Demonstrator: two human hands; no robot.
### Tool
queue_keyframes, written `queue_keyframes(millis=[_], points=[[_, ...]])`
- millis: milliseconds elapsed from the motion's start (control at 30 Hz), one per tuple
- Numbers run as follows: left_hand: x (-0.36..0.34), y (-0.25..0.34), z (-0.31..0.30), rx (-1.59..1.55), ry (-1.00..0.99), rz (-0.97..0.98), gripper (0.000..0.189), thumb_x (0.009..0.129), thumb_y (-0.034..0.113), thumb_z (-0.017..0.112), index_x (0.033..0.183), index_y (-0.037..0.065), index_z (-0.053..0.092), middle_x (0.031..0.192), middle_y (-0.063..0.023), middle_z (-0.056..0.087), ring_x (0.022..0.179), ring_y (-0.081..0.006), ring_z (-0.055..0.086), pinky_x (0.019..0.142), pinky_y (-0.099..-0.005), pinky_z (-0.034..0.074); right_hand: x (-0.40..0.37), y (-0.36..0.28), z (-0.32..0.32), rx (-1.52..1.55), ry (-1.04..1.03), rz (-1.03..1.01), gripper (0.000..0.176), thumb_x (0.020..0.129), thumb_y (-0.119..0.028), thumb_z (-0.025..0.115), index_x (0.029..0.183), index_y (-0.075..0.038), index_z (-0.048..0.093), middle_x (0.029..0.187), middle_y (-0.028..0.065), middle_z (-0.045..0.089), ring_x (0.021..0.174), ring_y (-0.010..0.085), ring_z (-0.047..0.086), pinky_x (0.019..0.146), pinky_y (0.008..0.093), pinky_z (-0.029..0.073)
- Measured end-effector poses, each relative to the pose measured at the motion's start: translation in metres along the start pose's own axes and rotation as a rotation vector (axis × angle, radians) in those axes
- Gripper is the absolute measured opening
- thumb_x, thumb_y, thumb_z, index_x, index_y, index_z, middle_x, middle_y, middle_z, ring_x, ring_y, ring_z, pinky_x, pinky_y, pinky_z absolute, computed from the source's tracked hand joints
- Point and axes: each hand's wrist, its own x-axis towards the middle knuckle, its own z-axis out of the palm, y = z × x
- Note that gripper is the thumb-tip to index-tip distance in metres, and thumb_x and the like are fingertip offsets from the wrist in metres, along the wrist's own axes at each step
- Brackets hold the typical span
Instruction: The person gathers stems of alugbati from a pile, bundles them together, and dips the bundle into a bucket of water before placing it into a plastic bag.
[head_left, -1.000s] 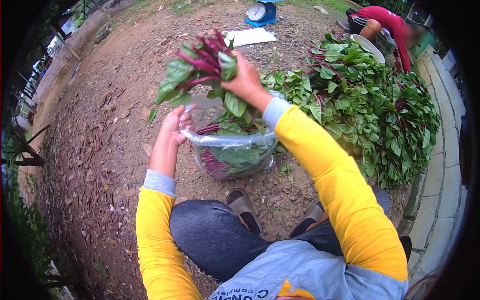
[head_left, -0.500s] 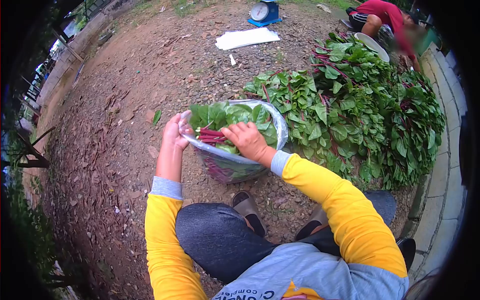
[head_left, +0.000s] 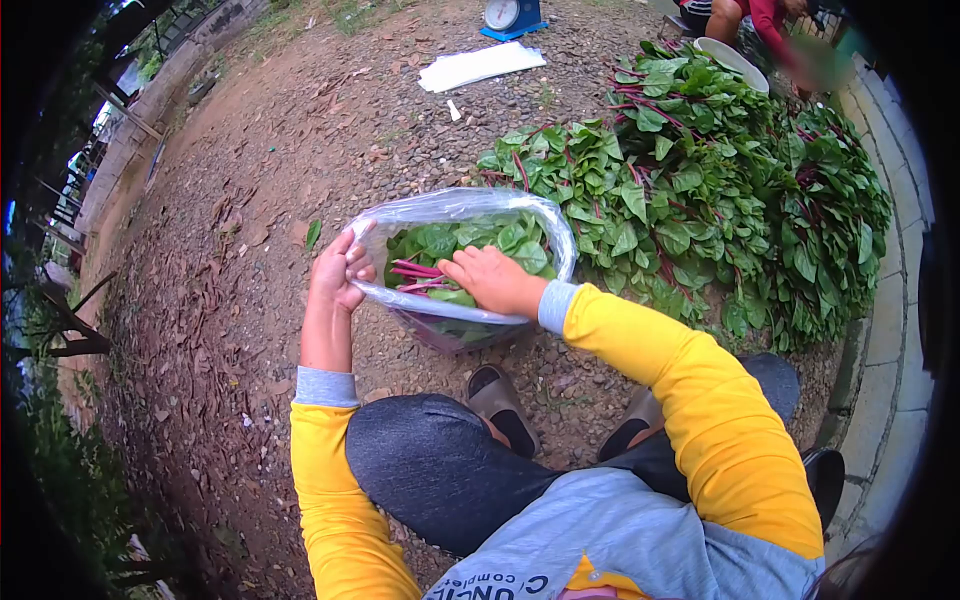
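A clear plastic bag [head_left: 420, 208] stands on the ground before my feet, its mouth wide. Inside it are red-stemmed leafy greens [head_left: 438, 240], the cut stem ends pointing left. My left hand [head_left: 338, 270] has its fingers closed round the left side of the bag's rim. Reaching over the near rim, my right hand [head_left: 495, 280] is down in the bag on the greens, its fingers bent over them beside the stems. The undersides of its fingers are hidden.
Large heaps of the same greens [head_left: 690, 190] lie to the right, beside a concrete curb [head_left: 885, 310]. A white basin [head_left: 732, 62] and a crouching person [head_left: 765, 30] are beyond. White plastic sheets [head_left: 482, 66] and a blue dial scale [head_left: 513, 18] sit farther off on gravel.
The greens and my right hand sit lower in the bag, and more of the rim stands above them. My left hand has shifted slightly left, still on the rim. The view has tilted down.
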Motion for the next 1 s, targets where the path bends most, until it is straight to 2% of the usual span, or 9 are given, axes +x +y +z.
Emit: queue_keyframes(millis=[133,167,233,467,600,767,800,900,1000], points=[[-0.004,-0.002,0.004,-0.016,0.059,0.052,0.034,0.099,0.026,0.036,0.115,0.002,0.055,0.054,0.0069,0.031,0.040,-0.0047,0.024,0.039,-0.0209,0.026,-0.004,-0.010,-0.009,-0.015,-0.178,-0.066,0.040,0.084,-0.014,0.046,0.123,-0.005,0.046,0.090,0.0077,0.051,0.088,0.0221,0.054,0.069,0.0354,0.042],[-0.007,-0.004,0.005,-0.009,0.060,0.073,0.034,0.099,0.026,0.036,0.116,0.003,0.055,0.054,0.0068,0.031,0.040,-0.0047,0.024,0.039,-0.0210,0.026,-0.009,-0.016,-0.005,-0.042,-0.155,-0.111,0.038,0.085,-0.016,0.045,0.122,-0.005,0.047,0.088,0.0067,0.052,0.085,0.0213,0.054,0.068,0.0348,0.043],[-0.011,-0.011,0.006,0.007,0.061,0.107,0.034,0.099,0.027,0.037,0.116,0.003,0.055,0.054,0.0067,0.031,0.040,-0.0048,0.025,0.039,-0.0211,0.026,-0.020,-0.023,0.001,0.019,-0.179,-0.076,0.037,0.086,-0.016,0.044,0.121,-0.005,0.048,0.088,0.0064,0.053,0.084,0.0208,0.055,0.067,0.0342,0.043],[-0.012,-0.014,0.001,-0.041,0.083,0.184,0.036,0.098,0.028,0.041,0.122,0.003,0.052,0.052,0.0072,0.032,0.039,-0.0042,0.026,0.038,-0.0211,0.026,-0.019,-0.032,0.013,0.027,-0.176,-0.066,0.034,0.087,-0.017,0.044,0.118,-0.005,0.050,0.089,0.0081,0.055,0.085,0.0232,0.057,0.066,0.0377,0.046],[-0.011,-0.018,-0.002,-0.103,0.001,0.157,0.035,0.098,0.027,0.040,0.121,0.002,0.052,0.052,0.0069,0.033,0.040,-0.0042,0.027,0.038,-0.0209,0.027,-0.026,-0.019,0.021,0.188,-0.229,0.025,0.034,0.087,-0.015,0.043,0.120,-0.007,0.049,0.095,0.0098,0.053,0.091,0.0245,0.055,0.071,0.0389,0.045],[0.001,-0.008,-0.006,-0.216,0.039,0.149,0.034,0.098,0.026,0.041,0.118,0.002,0.053,0.054,0.0064,0.035,0.042,-0.0047,0.030,0.038,-0.0210,0.026,-0.015,-0.010,0.018,0.152,-0.311,-0.033,0.036,0.089,-0.014,0.042,0.123,-0.006,0.046,0.100,0.0104,0.053,0.097,0.0249,0.054,0.077,0.0386,0.044],[0.001,-0.010,-0.010,-0.249,-0.048,0.138,0.033,0.098,0.025,0.041,0.117,0.001,0.053,0.054,0.0062,0.035,0.042,-0.0050,0.030,0.038,-0.0213,0.027,-0.021,-0.007,0.015,0.174,-0.320,-0.044,0.036,0.089,-0.014,0.042,0.124,-0.006,0.046,0.101,0.0106,0.053,0.098,0.0250,0.054,0.078,0.0386,0.044],[0.004,-0.013,-0.006,-0.185,-0.037,0.158,0.033,0.098,0.025,0.040,0.117,0.001,0.053,0.055,0.0060,0.034,0.042,-0.0053,0.030,0.037,-0.0217,0.029,-0.026,-0.007,0.024,0.191,-0.336,-0.013,0.037,0.090,-0.015,0.042,0.125,-0.007,0.046,0.104,0.0105,0.052,0.099,0.0249,0.053,0.079,0.0389,0.044],[0.012,-0.009,-0.011,-0.213,0.056,0.203,0.033,0.099,0.026,0.040,0.116,0.002,0.054,0.055,0.0062,0.033,0.043,-0.0054,0.029,0.038,-0.0215,0.028,-0.014,-0.013,0.029,0.133,-0.351,0.016,0.038,0.088,-0.015,0.043,0.125,-0.008,0.046,0.101,0.0100,0.052,0.098,0.0246,0.053,0.075,0.0387,0.044]])
